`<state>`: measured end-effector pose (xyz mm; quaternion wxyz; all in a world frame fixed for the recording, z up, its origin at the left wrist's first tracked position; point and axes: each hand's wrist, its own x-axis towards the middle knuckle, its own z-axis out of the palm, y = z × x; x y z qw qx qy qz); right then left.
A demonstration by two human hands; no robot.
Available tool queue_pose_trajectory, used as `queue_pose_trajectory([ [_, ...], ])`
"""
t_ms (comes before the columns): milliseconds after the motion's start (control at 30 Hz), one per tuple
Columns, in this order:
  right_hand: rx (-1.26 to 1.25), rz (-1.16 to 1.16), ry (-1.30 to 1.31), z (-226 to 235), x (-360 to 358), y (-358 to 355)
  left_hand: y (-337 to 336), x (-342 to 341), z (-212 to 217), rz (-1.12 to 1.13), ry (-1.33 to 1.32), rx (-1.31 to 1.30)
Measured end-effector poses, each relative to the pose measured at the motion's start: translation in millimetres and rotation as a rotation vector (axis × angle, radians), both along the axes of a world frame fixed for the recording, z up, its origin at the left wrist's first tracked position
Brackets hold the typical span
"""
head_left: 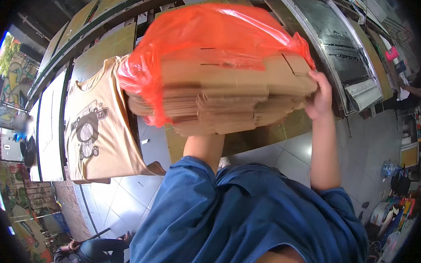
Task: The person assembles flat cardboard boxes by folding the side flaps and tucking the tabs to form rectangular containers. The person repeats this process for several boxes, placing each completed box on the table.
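A thick stack of flat brown cardboard pieces (228, 102), with dark slots in the top sheet, is tilted up in front of me. A translucent red plastic bag (205, 27) covers its far side and left end. My right hand (320, 95) is closed round the right edge of the stack, thumb on the near side. My left forearm (204, 148) runs under the near edge, where the stack hides my left hand and its fingers. To the left, a beige T-shirt (98, 125) with a dark printed figure lies flat on a board.
Long boards (104, 51) lie side by side along the far side and left. A metal-framed screen (339, 44) rests at the right. A person (95, 256) sits at the lower left; another person's arm (408, 88) shows at the far right. Supplies (391, 217) crowd the lower right.
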<state>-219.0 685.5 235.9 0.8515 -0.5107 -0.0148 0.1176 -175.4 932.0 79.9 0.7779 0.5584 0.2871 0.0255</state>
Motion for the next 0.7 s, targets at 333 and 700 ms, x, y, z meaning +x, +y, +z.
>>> queue_pose_trajectory([
  [333,-0.236,-0.270,-0.024,-9.8,3.0,15.5,-38.0,-132.3,76.1,-0.552,-0.256,-1.011],
  [700,-0.481,-0.442,-0.163,-35.7,-80.6,-2.6,6.9,-266.6,104.8,-1.001,-0.061,-0.517],
])
